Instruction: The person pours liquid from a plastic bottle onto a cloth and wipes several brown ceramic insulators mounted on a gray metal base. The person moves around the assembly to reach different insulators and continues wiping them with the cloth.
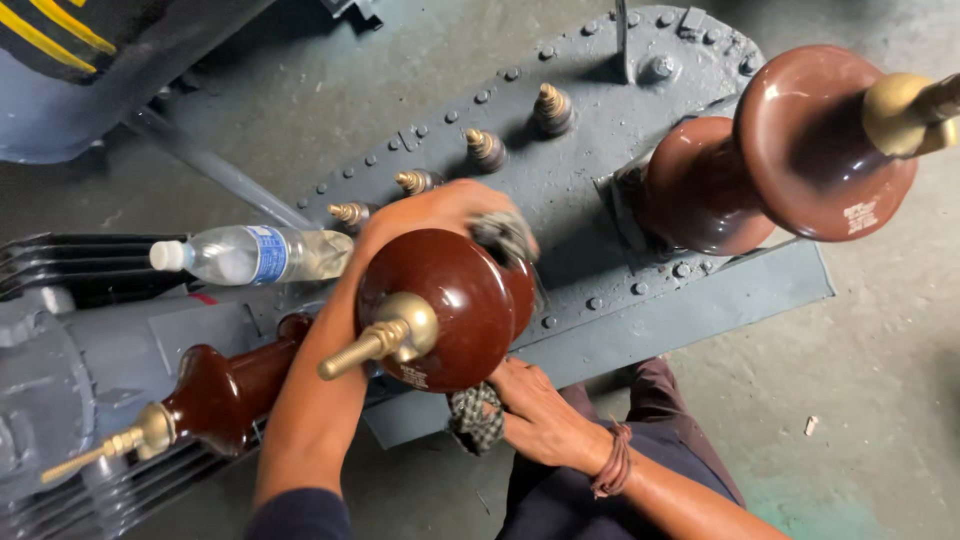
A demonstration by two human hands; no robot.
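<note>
three brown insulators stand on the grey lid (600, 190), and we work on the middle one (445, 300), near the centre. our left hand (440, 212) reaches over its far side, fingers closed on a rag (503, 235). our right hand (540, 410) sits at its near side, fingers curled on a checked cloth (475, 418). a water bottle (250, 254) lies to the left.

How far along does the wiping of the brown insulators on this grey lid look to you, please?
In hand: the left hand and right hand work a checked cloth around the middle insulator, which looks glossy on top. Whether the right insulator and left insulator are wiped cannot be told. A water bottle lies nearby.
</note>
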